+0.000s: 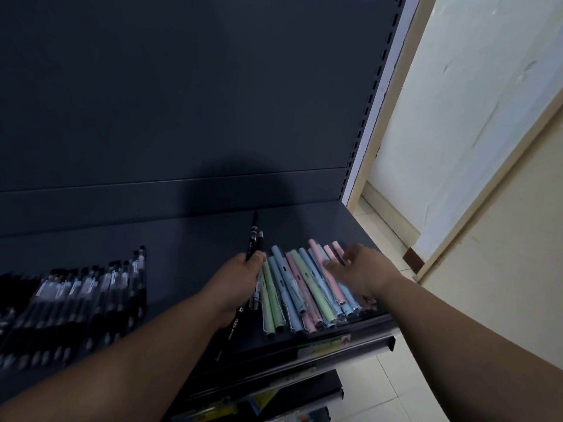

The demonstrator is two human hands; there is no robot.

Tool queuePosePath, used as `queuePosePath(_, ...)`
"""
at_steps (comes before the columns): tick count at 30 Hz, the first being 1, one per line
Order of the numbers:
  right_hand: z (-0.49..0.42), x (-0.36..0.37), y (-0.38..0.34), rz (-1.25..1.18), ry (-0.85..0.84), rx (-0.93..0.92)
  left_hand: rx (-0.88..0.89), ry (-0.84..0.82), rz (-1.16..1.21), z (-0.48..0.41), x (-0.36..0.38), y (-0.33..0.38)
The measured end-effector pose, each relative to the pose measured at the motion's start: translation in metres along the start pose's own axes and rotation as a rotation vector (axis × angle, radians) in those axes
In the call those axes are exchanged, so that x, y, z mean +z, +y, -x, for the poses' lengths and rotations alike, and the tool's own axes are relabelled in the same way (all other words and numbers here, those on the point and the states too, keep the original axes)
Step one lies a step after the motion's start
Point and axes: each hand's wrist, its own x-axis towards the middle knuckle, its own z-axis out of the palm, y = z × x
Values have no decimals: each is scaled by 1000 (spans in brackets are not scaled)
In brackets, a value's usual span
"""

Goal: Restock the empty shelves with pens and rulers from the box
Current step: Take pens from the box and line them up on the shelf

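The left hand (243,277) grips a small bunch of black pens (253,239) in a curled fist, just beside the left edge of the pastel pens (289,287) lying on the shelf (189,248). The right hand (362,271) rests with loose, spread fingers on the right part of that row. To do this step well, the right hand should steady the pastel row. The left then lays its pens in the bare strip alongside, parallel to their neighbours and level with the front edge. The held pens run front to back, far ends raised toward the back panel. The pastel pens lie flat on nearly the same axis.
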Motion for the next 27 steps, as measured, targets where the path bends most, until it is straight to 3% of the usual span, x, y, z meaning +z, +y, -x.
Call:
queuePosePath(4,4,-1,-2,82,-40,-22,4,17,-42,2,1,-1)
queuePosePath(7,5,4,-8,31,108,-37,3,25,-29,3,0,-1)
queuePosePath(10,8,13,-24,-93,203,-225,8,37,-16,5,-4,-2)
queuePosePath(16,-16,36,-69,36,3,-525,21,87,-1,8,-14,-6)
queuePosePath(19,-24,45,-79,253,-102,-526,17,92,-18,13,-20,-7)
queuePosePath(21,-23,47,-79,266,-75,-515,26,87,-15,16,-24,-6)
queuePosePath(24,-14,41,-84,10,66,-509,81,59,-35,23,-25,-2)
queuePosePath(27,2,22,-99,-467,22,-373,159,-5,-186,32,-21,6)
